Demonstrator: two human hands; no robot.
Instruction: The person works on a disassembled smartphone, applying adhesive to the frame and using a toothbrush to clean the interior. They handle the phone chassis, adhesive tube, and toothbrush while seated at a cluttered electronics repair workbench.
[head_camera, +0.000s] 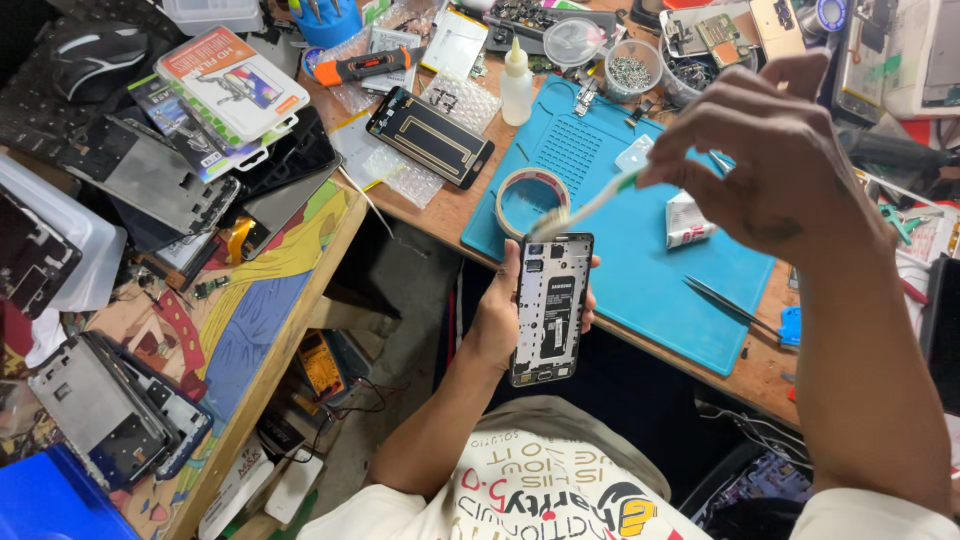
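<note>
Just off the near edge of the blue mat (640, 260), held over the gap below the bench: an opened phone (551, 308), back cover off, inner frame and boards bared. Gripped in the left hand (500, 315), thumb along one long edge and fingers wrapped round the other, palm behind. Above the mat, the right hand (770, 165) pinched shut on the handle of a toothbrush (585, 208), bristles down at the phone's top end, touching or just short of it; hard to tell from this angle.

Judged light and stiff, but fragile: thin frame, exposed parts, probably a glass screen on the hidden face. Smooth metal sides, likely slippery. Best taken by the long edges as now, never by the bared middle.

On the mat's far left corner, a roll of tape (533, 198). Near the mat's middle, a small tube (688, 222). Toward the mat's near right edge, tweezers (725, 300). Left of the mat, a second phone frame (430, 137); beyond the mat's far edge, a small squeeze bottle (516, 85).
</note>
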